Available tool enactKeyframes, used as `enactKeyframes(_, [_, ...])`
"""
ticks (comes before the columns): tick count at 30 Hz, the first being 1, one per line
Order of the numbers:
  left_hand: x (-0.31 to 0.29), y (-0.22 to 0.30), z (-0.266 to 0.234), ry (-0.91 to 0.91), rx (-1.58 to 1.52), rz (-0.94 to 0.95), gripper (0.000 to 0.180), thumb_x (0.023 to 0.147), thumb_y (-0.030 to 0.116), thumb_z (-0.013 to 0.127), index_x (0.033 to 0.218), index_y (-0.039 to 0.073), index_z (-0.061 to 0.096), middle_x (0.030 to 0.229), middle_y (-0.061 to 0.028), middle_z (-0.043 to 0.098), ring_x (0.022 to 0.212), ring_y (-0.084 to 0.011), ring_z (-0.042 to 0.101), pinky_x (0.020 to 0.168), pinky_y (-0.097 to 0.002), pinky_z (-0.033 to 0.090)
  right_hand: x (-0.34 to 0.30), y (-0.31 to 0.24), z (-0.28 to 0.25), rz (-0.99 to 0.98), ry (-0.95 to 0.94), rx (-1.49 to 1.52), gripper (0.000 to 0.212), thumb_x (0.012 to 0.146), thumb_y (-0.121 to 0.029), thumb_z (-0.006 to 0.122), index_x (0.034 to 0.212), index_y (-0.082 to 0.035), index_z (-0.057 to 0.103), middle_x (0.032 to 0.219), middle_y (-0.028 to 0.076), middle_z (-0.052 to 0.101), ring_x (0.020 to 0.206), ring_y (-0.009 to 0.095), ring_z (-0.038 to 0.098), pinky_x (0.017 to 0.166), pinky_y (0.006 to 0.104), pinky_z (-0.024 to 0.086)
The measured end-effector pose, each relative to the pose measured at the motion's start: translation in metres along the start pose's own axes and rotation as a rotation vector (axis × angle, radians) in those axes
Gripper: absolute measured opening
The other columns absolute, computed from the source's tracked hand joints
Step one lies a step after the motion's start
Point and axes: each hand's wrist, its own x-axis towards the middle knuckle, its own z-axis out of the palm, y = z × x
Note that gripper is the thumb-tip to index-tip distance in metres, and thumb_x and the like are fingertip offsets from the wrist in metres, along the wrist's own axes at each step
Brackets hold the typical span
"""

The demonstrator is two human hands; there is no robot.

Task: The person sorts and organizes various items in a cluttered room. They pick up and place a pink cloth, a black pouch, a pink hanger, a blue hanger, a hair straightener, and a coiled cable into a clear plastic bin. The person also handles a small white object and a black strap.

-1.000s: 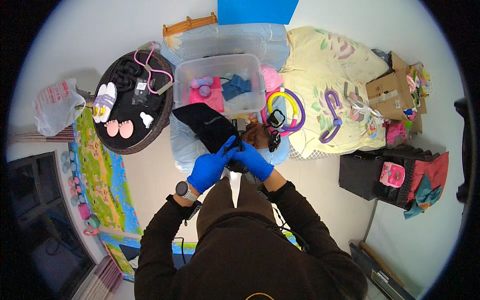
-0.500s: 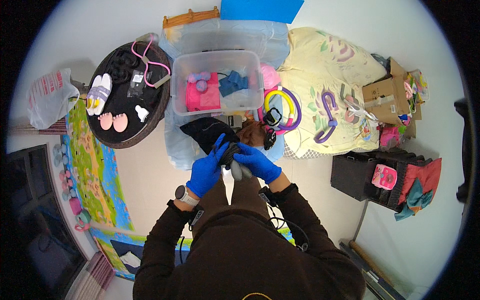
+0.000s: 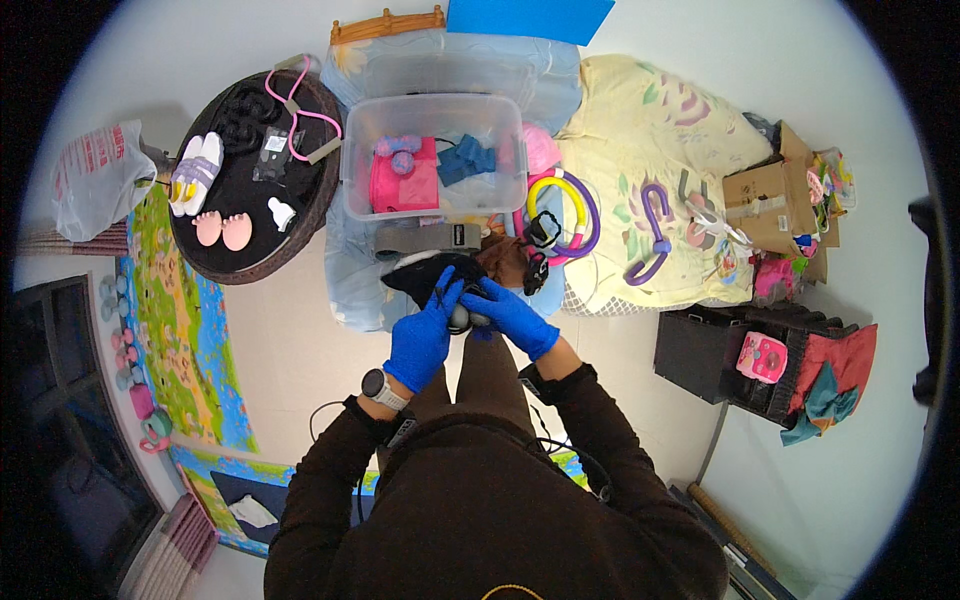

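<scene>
In front of my lap, both blue-gloved hands hold a soft black cloth bag (image 3: 418, 278) and a dark coiled bundle. My left hand (image 3: 420, 340) is on its left side, fingers closed on the bag's cloth. Pressed against the right side is my right hand (image 3: 512, 318), its fingers bent round the bundle. Rounded grey ends (image 3: 460, 319), like jump rope handles, poke out below the fingers. The rest of the bundle is hidden by the gloves and cloth. Just beyond the bag lie a grey strap (image 3: 428, 239) and something brown (image 3: 503, 262).
A clear plastic bin (image 3: 434, 205) with a pink block and blue cloth stands beyond my hands. Yellow, purple and pink rings (image 3: 586, 240) lie right of it. At left is a round black table (image 3: 262, 225) with shoes; at right, a cardboard box (image 3: 757, 203).
The black bag has come nearer and now lies over more of the coiled bundle, hiding most of it. The grey strap beyond it has come into fuller view.
</scene>
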Motion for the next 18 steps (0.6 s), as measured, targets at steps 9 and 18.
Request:
enactKeyframes(9, [0.000, -0.001, -0.008, -0.026, -0.286, -0.026, 0.070, 0.073, -0.004, 0.054, 0.137, 0.016, 0.035, 0.145, -0.0096, 0.029, 0.085, -0.0362, 0.062, 0.066, -0.0367, 0.051, -0.010, -0.013, 0.002, 0.019, -0.216, 0.485, 0.048, 0.082, -0.017, 0.063, 0.125, -0.007, 0.044, 0.101, 0.007, 0.058, 0.080, 0.014, 0.058, 0.067, 0.0255, 0.049])
enactKeyframes(18, [0.000, 0.005, -0.009, -0.012, -0.279, -0.003, 0.072, 0.073, -0.002, 0.057, 0.138, 0.016, 0.032, 0.147, -0.0082, 0.025, 0.082, -0.0387, 0.061, 0.065, -0.0375, 0.051, -0.014, -0.008, 0.018, -0.060, -0.104, 0.447, 0.057, 0.082, -0.007, 0.062, 0.132, -0.005, 0.037, 0.118, 0.011, 0.053, 0.101, 0.021, 0.057, 0.083, 0.0350, 0.050])
